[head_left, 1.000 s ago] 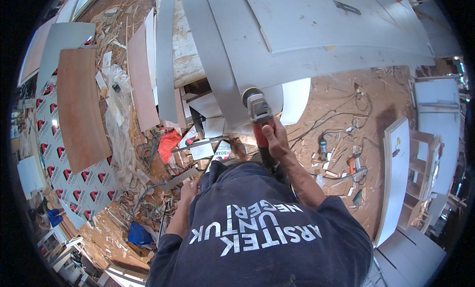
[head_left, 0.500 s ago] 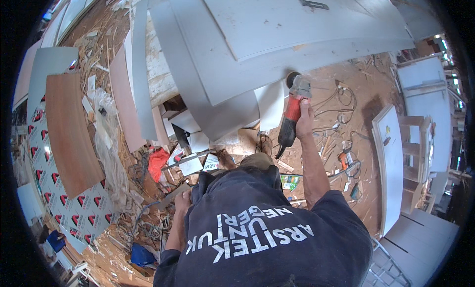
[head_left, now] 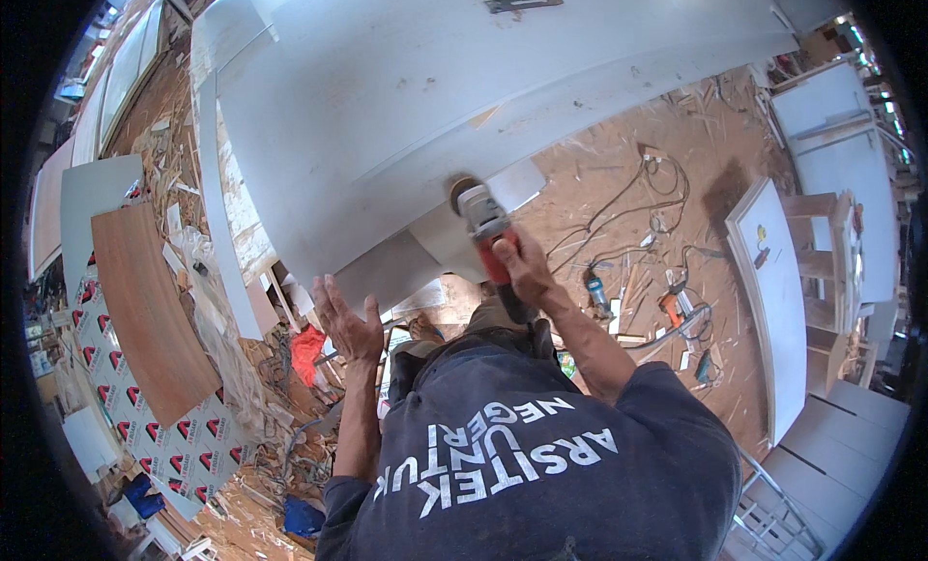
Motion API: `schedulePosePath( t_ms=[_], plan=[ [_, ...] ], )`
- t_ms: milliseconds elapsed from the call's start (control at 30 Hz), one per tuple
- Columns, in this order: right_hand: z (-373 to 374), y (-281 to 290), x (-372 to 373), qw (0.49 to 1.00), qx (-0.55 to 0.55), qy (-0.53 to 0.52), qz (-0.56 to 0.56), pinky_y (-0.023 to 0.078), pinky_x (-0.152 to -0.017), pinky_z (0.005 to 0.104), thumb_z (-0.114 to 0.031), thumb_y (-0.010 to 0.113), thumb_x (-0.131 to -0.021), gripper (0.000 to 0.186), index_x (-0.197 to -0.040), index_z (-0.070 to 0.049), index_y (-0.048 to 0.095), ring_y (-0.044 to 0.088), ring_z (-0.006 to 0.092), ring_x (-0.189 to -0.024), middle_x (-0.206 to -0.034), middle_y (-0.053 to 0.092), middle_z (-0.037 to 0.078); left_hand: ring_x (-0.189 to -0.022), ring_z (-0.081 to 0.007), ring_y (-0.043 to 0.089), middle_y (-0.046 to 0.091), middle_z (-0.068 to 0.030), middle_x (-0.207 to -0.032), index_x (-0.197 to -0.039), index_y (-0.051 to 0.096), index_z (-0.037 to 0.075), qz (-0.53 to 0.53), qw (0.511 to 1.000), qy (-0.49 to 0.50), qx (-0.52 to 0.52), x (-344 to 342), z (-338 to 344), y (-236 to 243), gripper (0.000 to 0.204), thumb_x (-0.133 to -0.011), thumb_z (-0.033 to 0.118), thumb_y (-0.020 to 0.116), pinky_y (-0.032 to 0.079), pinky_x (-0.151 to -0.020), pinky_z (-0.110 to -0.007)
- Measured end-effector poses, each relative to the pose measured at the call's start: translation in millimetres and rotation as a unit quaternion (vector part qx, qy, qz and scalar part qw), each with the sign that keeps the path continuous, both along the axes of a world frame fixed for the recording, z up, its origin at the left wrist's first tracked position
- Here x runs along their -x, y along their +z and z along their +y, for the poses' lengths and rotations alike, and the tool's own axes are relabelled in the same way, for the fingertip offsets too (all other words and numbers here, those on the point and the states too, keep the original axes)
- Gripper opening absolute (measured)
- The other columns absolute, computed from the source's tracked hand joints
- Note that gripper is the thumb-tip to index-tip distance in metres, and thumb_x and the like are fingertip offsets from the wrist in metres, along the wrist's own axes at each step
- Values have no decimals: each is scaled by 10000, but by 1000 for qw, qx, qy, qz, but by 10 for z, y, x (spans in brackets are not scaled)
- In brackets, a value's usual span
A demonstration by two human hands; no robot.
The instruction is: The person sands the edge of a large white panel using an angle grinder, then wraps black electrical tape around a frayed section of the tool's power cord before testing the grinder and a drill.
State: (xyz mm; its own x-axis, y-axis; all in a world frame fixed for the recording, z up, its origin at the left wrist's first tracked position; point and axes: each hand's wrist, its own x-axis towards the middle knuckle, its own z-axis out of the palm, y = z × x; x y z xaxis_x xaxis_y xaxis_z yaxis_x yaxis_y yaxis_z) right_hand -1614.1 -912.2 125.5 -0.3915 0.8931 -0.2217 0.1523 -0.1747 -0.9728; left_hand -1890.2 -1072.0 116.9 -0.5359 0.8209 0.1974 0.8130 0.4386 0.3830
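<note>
Our left hand (head_left: 351,329) has risen from our side to a corner of the grey board (head_left: 377,116), fingers extended, thumb apart, while the silver-headed, red-bodied grinder (head_left: 490,244), our right hand (head_left: 529,268) clamped round it, has shifted leftward, its round disc (head_left: 458,188) at the board's near edge.

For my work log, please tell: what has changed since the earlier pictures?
The left hand has moved forward from beside the body to the near-left corner of the grey sheet. The grinder has moved rightward along the sheet's edge since the first picture. The right hand keeps hold of it; the brown board lies as before.
</note>
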Motion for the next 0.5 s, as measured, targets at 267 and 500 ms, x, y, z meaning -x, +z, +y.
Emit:
schedulePosePath(
  t_ms=[267,500],
  plan=[
    [1189,-151,-1286,980,-24,-177,92,451,-704,247,-352,524,-1015,358,-1107,-17,609,516,87,-826,-943,605,3,-1502,-350,144,191,-156,-1622,-1543,287,108,24,990,-10,142,-634,633,45,835,-837,330,675,91,-1182,-559],
    [1265,-168,-1491,986,-22,-154,64,456,-673,273,-319,547,-997,292,-1014,-34,605,524,100,-779,-866,587,13,-1506,-338,136,181,-143,-1629,-1543,300,126,39,989,-65,124,-1080,1209,40,834,-824,315,680,90,-1186,-554]
  ],
)
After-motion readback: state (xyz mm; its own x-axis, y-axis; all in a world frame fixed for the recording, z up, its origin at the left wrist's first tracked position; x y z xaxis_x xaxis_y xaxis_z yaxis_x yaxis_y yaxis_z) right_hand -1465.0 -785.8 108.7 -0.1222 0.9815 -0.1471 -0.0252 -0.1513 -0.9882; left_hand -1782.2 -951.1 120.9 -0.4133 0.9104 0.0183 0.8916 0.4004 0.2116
